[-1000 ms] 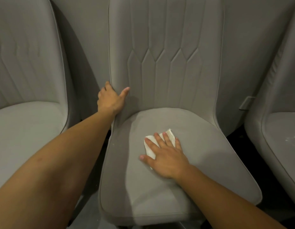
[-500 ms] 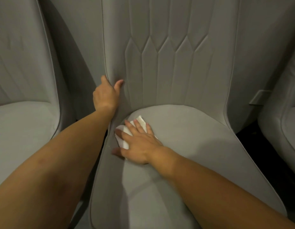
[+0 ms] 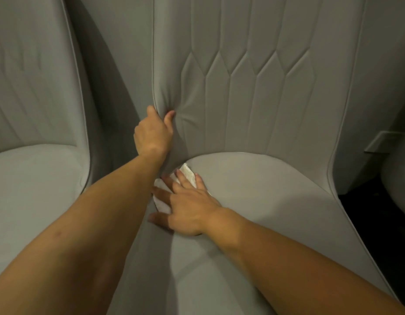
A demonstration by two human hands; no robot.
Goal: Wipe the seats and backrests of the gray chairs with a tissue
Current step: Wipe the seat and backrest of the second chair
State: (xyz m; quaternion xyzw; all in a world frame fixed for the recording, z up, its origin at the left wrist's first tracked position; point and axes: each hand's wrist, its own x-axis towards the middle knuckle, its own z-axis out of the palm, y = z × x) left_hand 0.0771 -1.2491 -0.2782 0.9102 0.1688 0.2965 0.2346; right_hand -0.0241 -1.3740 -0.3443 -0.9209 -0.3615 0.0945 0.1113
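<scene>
Right hand (image 3: 189, 206), fingers flat on the tissue (image 3: 188, 173), has swept from mid-seat (image 3: 253, 189) to the rear left corner. Left hand (image 3: 152, 133) still grips the backrest (image 3: 253, 87) edge; backrest likely remains unwiped.

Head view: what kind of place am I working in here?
Probably a dining or seating area, though no table or walls show. Matching gray upholstered chairs stand side by side: the middle chair with a quilted backrest, another chair to its left, over a dark floor.

seat (image 3: 265, 201) R side free | backrest (image 3: 253, 98) blocks rear | L forearm (image 3: 110, 223) blocks L
</scene>
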